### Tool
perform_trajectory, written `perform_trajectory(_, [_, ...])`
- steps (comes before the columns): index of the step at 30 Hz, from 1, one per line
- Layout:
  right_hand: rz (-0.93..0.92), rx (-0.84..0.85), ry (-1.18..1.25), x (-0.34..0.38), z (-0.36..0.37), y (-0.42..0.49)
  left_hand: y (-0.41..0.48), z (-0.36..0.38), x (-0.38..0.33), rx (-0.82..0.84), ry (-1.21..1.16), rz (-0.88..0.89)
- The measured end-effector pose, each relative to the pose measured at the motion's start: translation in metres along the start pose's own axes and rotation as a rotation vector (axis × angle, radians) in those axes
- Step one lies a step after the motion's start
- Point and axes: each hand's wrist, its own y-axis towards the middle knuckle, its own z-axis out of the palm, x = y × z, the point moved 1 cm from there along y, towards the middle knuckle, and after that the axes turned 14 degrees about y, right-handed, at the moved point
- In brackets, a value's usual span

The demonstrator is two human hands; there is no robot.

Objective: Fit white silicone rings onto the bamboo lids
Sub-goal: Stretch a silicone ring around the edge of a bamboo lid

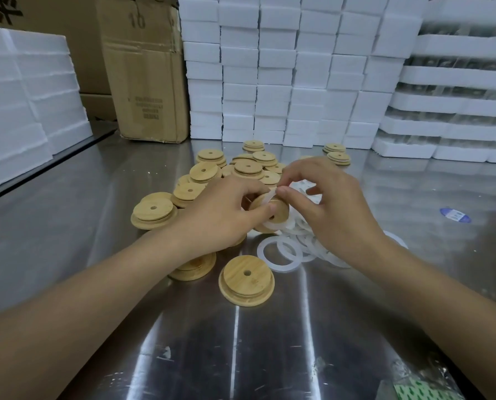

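Bamboo lid (pixel 281 208) was held tilted on edge just above the steel table (pixel 241 342), its flat face turned toward the wearer. The left hand (pixel 220 215) gripped it. The right hand (pixel 336 209) pinched a white silicone ring (pixel 270 225), partly stretched over the rim. Fitting seemed half done; next, the loose arc needed working round.

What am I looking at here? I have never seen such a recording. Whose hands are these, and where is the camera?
There is no machine, only a person's two bare hands. The single picture comes from a camera worn on the person's head, looking forward and down. The left hand holds one bamboo lid tilted up; the right hand pinches a white silicone ring against it. On the shiny metal table lie a pile of bamboo lids and loose white rings. Behind stand white foam boxes and a cardboard box.
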Motion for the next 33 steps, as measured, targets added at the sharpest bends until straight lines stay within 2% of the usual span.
perform_trajectory(5, [0.091, 0.063, 0.045, -0.005, 0.0, -0.001, 0.0, -0.003, 0.0, 0.003, 0.013, -0.002])
perform_trajectory(16, [0.126, 0.143, 0.174, -0.007, -0.003, 0.002, 0.005, -0.019, 0.009, 0.169, -0.083, 0.079])
perform_trajectory(27, [0.252, 0.278, 0.082, -0.008, -0.014, 0.006, 0.007, -0.027, 0.018, 0.246, -0.115, 0.012])
perform_trajectory(33, [0.262, 0.411, -0.03, -0.01, -0.02, 0.009, 0.008, -0.028, 0.016, 0.245, -0.108, -0.001])
